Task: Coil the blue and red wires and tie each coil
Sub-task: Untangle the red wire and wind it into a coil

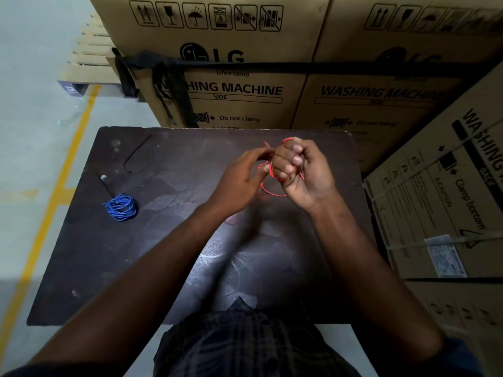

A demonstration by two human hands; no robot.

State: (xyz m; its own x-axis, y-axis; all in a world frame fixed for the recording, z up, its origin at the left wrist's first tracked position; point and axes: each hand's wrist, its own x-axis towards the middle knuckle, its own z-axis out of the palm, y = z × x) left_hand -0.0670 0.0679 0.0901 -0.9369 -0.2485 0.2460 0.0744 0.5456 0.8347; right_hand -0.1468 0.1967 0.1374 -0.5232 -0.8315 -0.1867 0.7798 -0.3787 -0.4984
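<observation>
Fingers (288, 167) of our right hand (304, 175) are curled tight round the gathered loops of the red wire (272, 194), held over the table (81, 240). Our left hand (239, 183) pinches its loose strand at the fingertips. The blue wire (121, 206) lies coiled, well apart to the left. We judge the red wire light, thin and springy. It is best gripped where the loops cross, or they will spring open.
</observation>
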